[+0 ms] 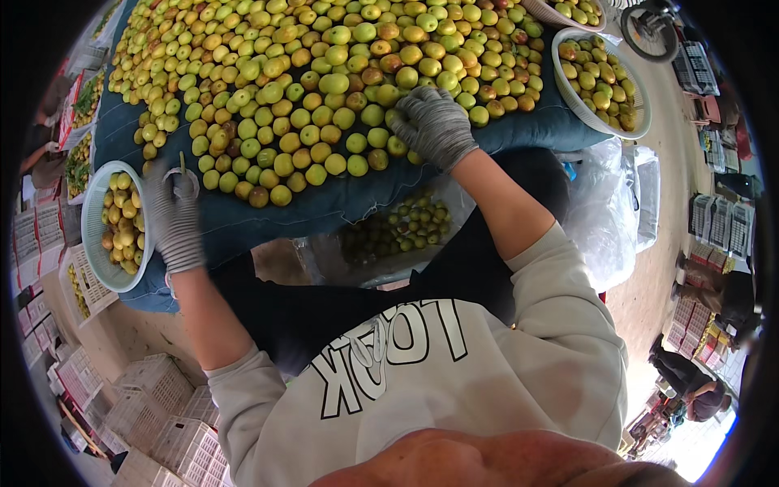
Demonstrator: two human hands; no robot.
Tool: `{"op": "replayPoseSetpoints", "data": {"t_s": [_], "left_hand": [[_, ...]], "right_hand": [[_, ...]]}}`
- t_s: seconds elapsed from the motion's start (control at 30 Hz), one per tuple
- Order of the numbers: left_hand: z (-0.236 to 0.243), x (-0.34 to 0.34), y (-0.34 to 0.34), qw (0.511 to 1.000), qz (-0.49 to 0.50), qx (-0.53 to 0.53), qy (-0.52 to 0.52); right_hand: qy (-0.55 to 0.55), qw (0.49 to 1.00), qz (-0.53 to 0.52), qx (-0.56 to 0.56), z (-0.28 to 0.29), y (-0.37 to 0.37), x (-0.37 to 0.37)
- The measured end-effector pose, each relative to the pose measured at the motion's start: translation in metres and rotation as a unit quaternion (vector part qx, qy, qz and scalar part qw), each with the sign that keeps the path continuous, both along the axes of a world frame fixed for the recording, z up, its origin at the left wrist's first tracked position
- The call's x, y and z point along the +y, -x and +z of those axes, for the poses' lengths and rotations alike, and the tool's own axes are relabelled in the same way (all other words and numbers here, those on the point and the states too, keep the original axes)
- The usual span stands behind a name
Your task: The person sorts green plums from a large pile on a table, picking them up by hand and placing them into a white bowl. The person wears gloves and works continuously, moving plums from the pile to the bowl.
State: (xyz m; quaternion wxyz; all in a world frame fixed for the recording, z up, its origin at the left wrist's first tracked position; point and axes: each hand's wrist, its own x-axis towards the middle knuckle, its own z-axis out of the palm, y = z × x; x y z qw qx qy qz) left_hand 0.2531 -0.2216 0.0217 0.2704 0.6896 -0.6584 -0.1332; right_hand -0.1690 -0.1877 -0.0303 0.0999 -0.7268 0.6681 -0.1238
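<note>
A thick layer of yellow-green jujubes (324, 105), some blotched brown, covers a blue padded cloth (243, 235) before me. My right hand (436, 128), in a grey knit glove, rests over the near part of the layer. Its bent fingers touch the fruit and lie slightly apart. My left hand (174, 215), gloved alike, is blurred beside a pale green basket (116, 280) of jujubes at the left edge. A pale ring (191, 185) shows at its fingers, with a thin greenish piece above it; whether the hand grips anything is unclear.
A white basket (639, 122) of jujubes stands at the far right, with another basket partly behind. Below the cloth's near edge, more jujubes lie in a plastic-lined container (389, 264). Clear plastic bags (604, 215) hang at right. Stacked crates (150, 398) stand lower left; other people are farther off.
</note>
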Motion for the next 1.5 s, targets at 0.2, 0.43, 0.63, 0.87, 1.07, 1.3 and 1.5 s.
{"op": "replayPoseSetpoints", "data": {"t_s": [0.2,0.43,0.63,0.87,1.07,1.3,1.5], "left_hand": [[-0.033,0.066,0.149,0.928,-0.286,-0.233,-0.043],[-0.034,0.061,0.159,0.923,-0.268,-0.255,-0.107],[-0.039,0.057,0.156,0.910,-0.349,-0.213,-0.071],[-0.042,0.049,0.130,0.869,-0.474,0.142,-0.032],[-0.053,0.023,0.094,0.962,-0.158,-0.225,-0.002],[-0.049,0.026,0.135,0.901,-0.202,-0.360,-0.135],[-0.054,0.053,0.156,0.898,-0.362,-0.247,-0.047]], "right_hand": [[-0.031,0.988,0.151,-0.019,0.011,-0.027,0.013],[0.036,0.941,-0.003,-0.337,0.029,0.031,0.002],[-0.073,0.991,0.011,-0.116,0.022,0.042,-0.003],[-0.067,0.993,0.093,-0.006,0.019,0.009,0.005],[-0.177,0.936,0.236,-0.193,0.027,0.002,-0.003],[0.118,0.987,0.064,0.084,-0.017,0.020,-0.024],[-0.052,0.987,0.070,0.137,-0.002,-0.008,-0.012]]}}
